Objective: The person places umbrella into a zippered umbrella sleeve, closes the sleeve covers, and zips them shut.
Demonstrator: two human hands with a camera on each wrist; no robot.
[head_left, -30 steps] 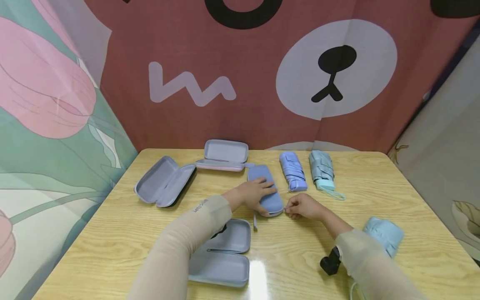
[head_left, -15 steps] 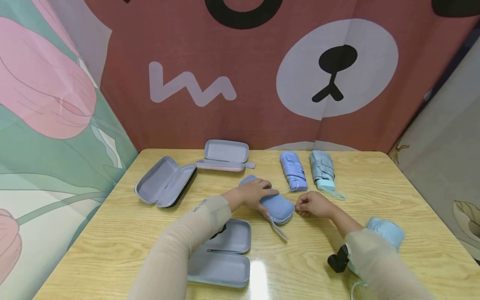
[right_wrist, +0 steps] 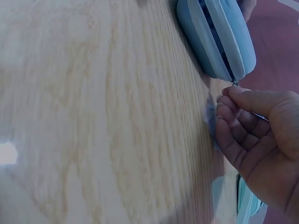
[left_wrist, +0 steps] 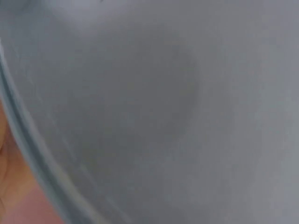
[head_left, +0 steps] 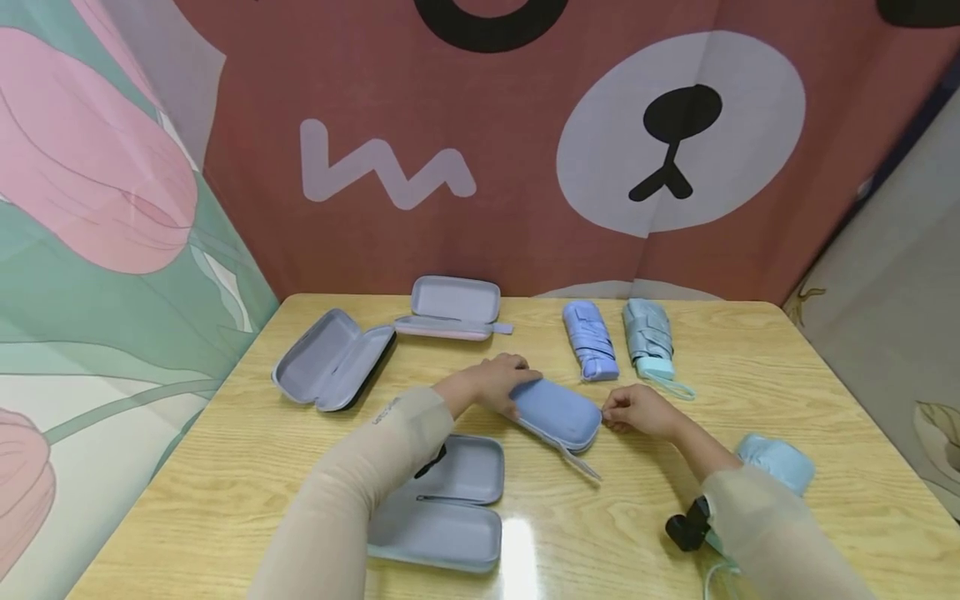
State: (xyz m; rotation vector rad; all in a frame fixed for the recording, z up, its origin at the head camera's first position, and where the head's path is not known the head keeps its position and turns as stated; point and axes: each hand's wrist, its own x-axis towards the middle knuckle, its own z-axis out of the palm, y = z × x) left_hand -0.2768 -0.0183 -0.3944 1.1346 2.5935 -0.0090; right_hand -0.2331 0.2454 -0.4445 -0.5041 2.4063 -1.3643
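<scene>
A closed blue zippered glasses case (head_left: 558,412) lies at a slant on the table, its strap hanging off the near side. My left hand (head_left: 501,383) grips its left end, thumb on the near side and fingers over the top. At the right end my right hand (head_left: 643,412) pinches the small zipper pull (right_wrist: 235,84) between thumb and index finger. A dark gap shows between the zipper edges in the right wrist view. The left wrist view is mostly filled by the grey lining (left_wrist: 140,116) of an open case under that wrist.
Open grey-lined cases surround the left arm: a near case (head_left: 442,537), a left case (head_left: 333,362) and a pink-edged back case (head_left: 453,312). A folded purple umbrella (head_left: 591,342) and a grey-green umbrella (head_left: 648,337) lie at the back right. A light blue umbrella (head_left: 776,462) lies partly behind the right forearm.
The blue case has turned from nearly upright to slanting, its right end moving rightward. My right hand has moved right with the zipper pull; my left hand has slid to the case's left end.
</scene>
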